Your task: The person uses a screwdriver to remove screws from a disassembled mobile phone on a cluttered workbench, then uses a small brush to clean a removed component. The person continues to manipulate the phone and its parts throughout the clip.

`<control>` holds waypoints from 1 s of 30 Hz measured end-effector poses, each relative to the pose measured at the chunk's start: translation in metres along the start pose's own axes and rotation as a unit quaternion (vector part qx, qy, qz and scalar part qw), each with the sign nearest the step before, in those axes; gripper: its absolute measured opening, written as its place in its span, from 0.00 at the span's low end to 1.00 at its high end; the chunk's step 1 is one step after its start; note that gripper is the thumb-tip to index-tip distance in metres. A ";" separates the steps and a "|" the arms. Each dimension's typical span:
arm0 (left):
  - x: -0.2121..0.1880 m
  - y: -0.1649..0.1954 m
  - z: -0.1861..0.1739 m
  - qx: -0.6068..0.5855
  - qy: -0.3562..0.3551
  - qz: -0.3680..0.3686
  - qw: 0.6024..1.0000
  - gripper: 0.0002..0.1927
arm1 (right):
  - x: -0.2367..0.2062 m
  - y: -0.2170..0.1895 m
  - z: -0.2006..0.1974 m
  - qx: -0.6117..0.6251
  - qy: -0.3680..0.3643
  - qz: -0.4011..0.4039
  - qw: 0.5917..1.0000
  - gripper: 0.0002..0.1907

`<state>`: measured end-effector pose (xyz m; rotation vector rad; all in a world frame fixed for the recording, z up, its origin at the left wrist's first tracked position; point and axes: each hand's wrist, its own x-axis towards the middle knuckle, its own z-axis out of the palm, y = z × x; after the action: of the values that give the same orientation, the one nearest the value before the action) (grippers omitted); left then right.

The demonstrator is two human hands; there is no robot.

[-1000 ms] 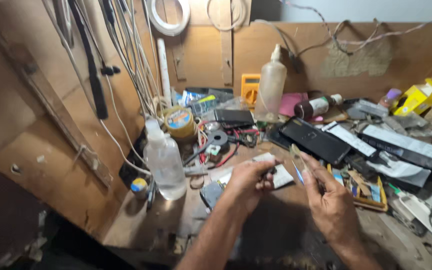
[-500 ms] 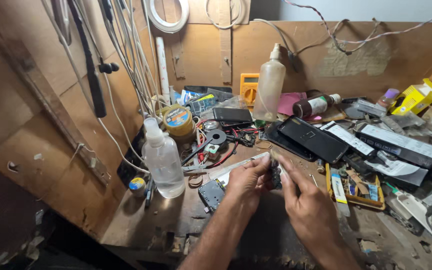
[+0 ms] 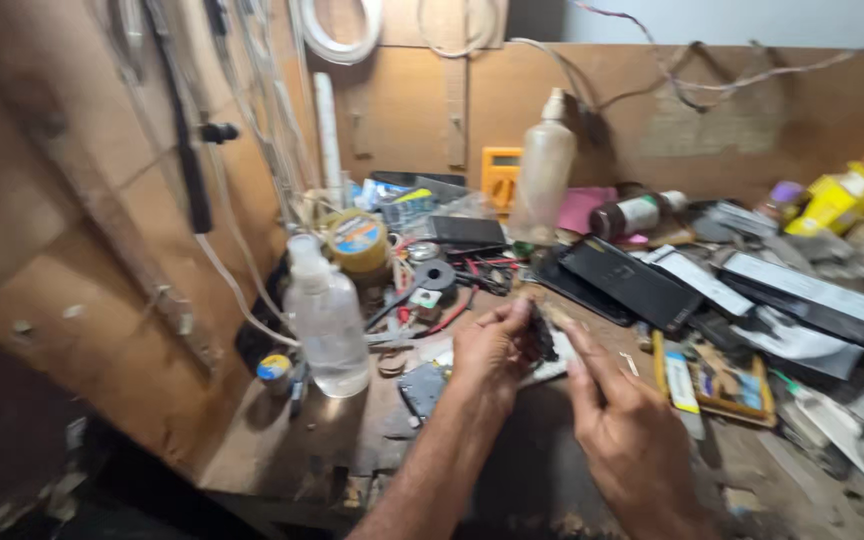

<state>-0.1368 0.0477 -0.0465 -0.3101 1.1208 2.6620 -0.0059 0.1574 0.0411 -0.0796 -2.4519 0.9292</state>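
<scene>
While our left hand (image 3: 492, 350) pinches a small dark part (image 3: 542, 345) steady above the desk (image 3: 352, 440), our right hand (image 3: 617, 420) grips its other edge.

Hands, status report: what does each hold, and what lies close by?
Left hand pinching small dark part. Right hand touching it. Clear bottle left of them.

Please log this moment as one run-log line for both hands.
left hand: pinching small dark part | right hand: fingertips at same part | nearby: clear plastic bottle, black phone | surface: cluttered workbench
</scene>
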 end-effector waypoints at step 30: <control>0.006 -0.018 -0.011 -0.005 -0.018 -0.049 0.999 0.06 | 0.005 -0.001 -0.005 -0.001 -0.037 -0.011 0.999 0.20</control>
<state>-0.1364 0.0532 -0.0683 -0.3090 1.0541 2.5784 -0.0079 0.1607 0.0466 -0.0208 -2.5166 0.9351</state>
